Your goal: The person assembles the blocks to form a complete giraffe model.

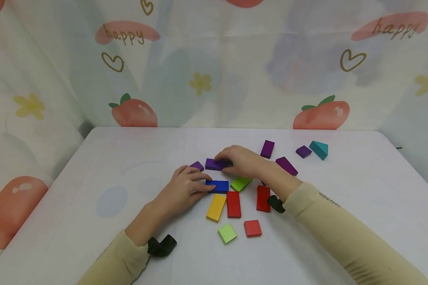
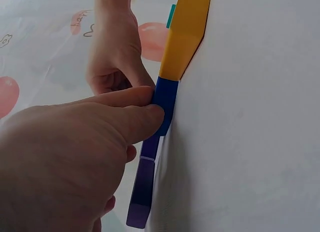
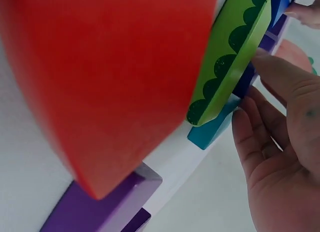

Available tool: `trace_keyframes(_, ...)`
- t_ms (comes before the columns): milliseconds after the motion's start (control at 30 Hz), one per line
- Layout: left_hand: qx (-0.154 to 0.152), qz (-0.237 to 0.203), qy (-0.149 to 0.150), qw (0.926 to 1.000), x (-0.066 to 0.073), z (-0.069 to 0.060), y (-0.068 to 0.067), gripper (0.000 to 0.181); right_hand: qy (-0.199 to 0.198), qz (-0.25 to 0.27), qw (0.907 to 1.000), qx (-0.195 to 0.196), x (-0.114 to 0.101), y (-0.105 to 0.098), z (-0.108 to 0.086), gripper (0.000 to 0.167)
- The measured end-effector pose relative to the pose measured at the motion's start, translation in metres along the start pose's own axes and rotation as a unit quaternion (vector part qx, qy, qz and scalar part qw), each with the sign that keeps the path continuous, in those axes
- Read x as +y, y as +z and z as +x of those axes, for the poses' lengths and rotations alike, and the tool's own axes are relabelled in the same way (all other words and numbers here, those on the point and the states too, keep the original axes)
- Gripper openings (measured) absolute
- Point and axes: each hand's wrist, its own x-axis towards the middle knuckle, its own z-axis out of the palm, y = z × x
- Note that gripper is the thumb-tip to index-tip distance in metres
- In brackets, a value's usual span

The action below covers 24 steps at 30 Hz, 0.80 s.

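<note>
We are watching a blue block [image 1: 222, 187] and a purple block [image 1: 210, 164] being gripped

We are seeing the left hand [image 1: 182, 192] pinching the blue block's left end between thumb and index finger. Just beyond, the right hand [image 1: 243, 161] is pinching the purple block between thumb and fingers, and a teal piece [image 3: 207, 132] is showing partly beside it. A small purple piece [image 1: 197, 165] is lying just beside the purple block's left end. Nearer us than the blue block, a yellow block [image 1: 216, 208] and a red block [image 1: 234, 204] are lying side by side; a lime block [image 1: 241, 183] is slanting away from its right end. A second red block [image 1: 262, 198] is lying near the right sleeve [image 1: 342, 233]. Closer still, a pale green square [image 1: 227, 233] and a red square [image 1: 253, 228] are resting apart. Farther right, we are noticing a purple oblong [image 1: 267, 149], a second purple oblong [image 1: 287, 166], a purple lozenge [image 1: 303, 151] and a teal wedge [image 1: 319, 150]. Behind the tabletop [image 1: 360, 190], a printed cloth [image 1: 221, 107] is hanging.
</note>
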Motion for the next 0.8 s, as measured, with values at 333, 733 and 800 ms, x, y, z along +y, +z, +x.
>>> trace_keyframes(333, 0.008, -0.016, 0.009, 0.9998, 0.003, -0.006, 0.001, 0.028, -0.010, 0.011, 0.9999, -0.007, -0.006, -0.003, -0.011, 0.038)
trace_keyframes(733, 0.030, -0.021, 0.024, 0.9990, 0.003, -0.010, 0.005, 0.028, -0.007, 0.064, 0.9972, -0.039, -0.008, 0.001, -0.026, 0.037)
trace_keyframes(800, 0.038, -0.031, 0.025, 0.9985, 0.001, -0.010, 0.005, 0.029, 0.001, 0.075, 0.9965, -0.035, -0.006, -0.001, -0.027, 0.036)
